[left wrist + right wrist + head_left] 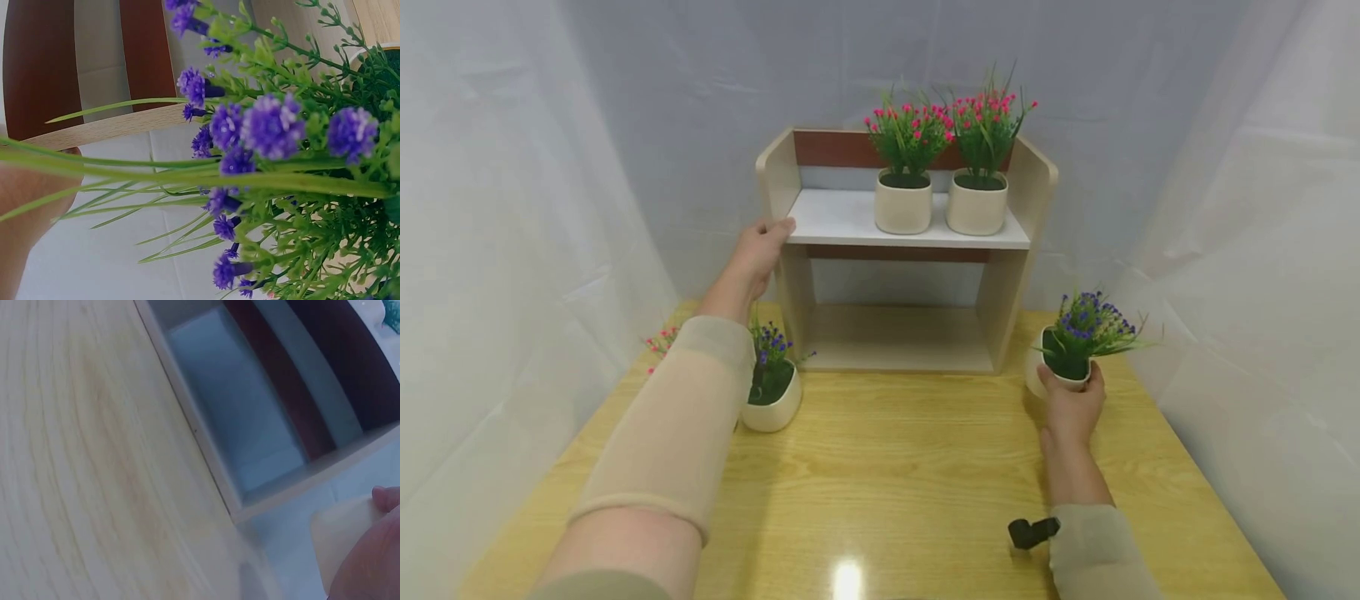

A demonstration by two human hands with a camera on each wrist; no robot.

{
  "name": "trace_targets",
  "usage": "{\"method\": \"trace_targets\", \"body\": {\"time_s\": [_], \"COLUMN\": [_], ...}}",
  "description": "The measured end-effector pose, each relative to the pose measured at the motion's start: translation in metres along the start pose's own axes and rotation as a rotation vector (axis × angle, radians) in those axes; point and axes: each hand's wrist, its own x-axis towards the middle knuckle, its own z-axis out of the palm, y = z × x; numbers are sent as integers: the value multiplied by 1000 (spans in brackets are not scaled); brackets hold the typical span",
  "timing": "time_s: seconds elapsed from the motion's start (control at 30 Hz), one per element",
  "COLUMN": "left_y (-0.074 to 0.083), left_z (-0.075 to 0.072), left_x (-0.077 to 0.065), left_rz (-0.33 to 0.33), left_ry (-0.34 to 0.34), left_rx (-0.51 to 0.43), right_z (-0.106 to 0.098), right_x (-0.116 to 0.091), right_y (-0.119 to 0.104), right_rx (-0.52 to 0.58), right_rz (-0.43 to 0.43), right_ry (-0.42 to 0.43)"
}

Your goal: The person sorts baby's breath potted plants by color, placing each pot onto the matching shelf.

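My left hand grips the left side panel of a small two-tier wooden shelf, its fingertips at the end of the white upper board. At the right, my right hand holds a cream flowerpot of purple flowers, tilted to the right. In the right wrist view the pot shows beside the shelf's side, with part of the hand around it. Another purple-flowered pot stands under my left forearm, and its blossoms fill the left wrist view.
Two cream pots with pink flowers, one in the middle and one at the right, stand on the upper board. Pink blossoms show behind my left sleeve. The wooden table extends in front of the shelf, with white sheeting around it.
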Motion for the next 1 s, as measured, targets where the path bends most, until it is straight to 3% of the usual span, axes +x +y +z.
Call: {"method": "trace_targets", "body": {"time_s": [0.43,0.77,1.0], "left_y": [1,-1,-1], "left_z": [0,-1,-2], "left_x": [-3,0,-1], "left_rz": [-7,-9,-13], "left_ry": [1,-3,-4], "left_rx": [4,24,27], "right_z": [16,34,46], "right_x": [-24,-44,-56], "right_y": [-16,-15,-7], "right_rx": [-3,-13,-47], "right_rz": [-25,-18,-58], "right_ry": [-43,-123,-200]}}
